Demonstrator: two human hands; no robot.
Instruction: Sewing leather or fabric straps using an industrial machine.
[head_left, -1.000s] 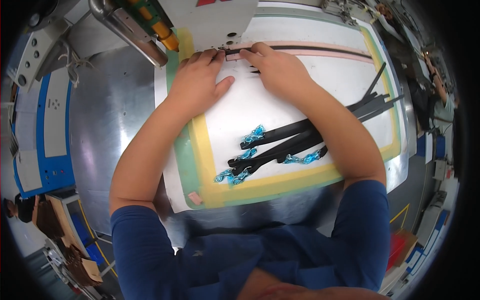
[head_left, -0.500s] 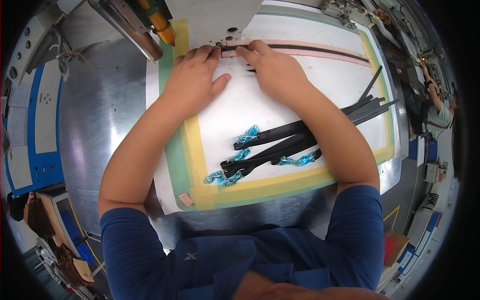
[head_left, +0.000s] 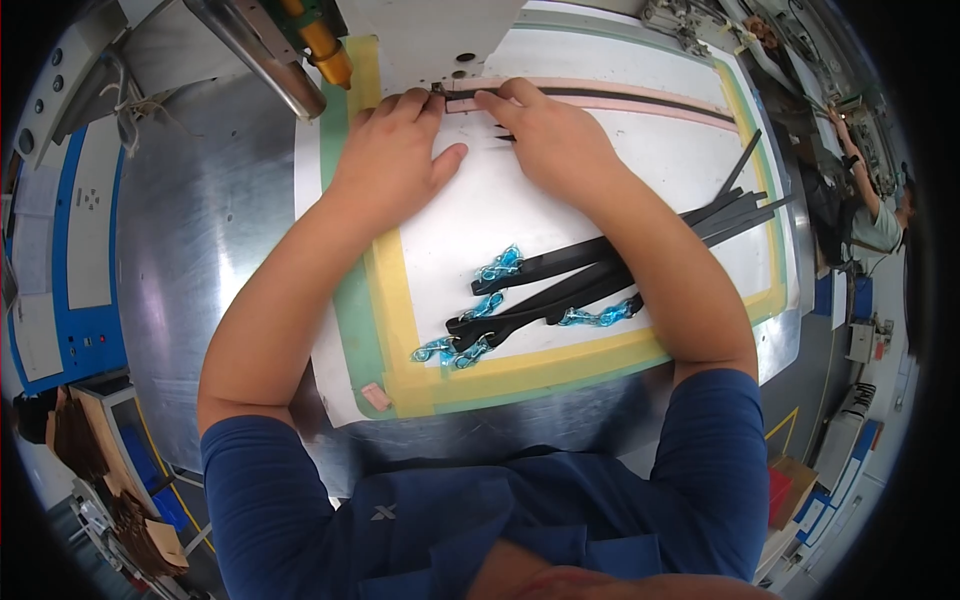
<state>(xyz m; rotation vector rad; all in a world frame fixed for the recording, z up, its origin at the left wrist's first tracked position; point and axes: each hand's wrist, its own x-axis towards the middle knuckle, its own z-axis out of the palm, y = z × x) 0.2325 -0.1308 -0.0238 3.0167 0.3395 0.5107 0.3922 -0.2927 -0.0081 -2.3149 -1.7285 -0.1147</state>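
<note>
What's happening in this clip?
A person's left hand and right hand are at the left end of a thin black strip, which runs along a pink band on a white sheet. Nearer the person lie loose black straps, with metal clips in blue wrapping.

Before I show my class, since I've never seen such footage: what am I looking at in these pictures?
All come from one wide, head-worn camera looking down; its lens bends straight edges. There's no robot: someone in a blue shirt works barehanded. The left hand lies open by the left end of a black strip; the right hand touches the strip, its grip unclear. Dark tips show beside it, mostly hidden. Nearer, black straps with blue clips lie on a white sheet.
</note>
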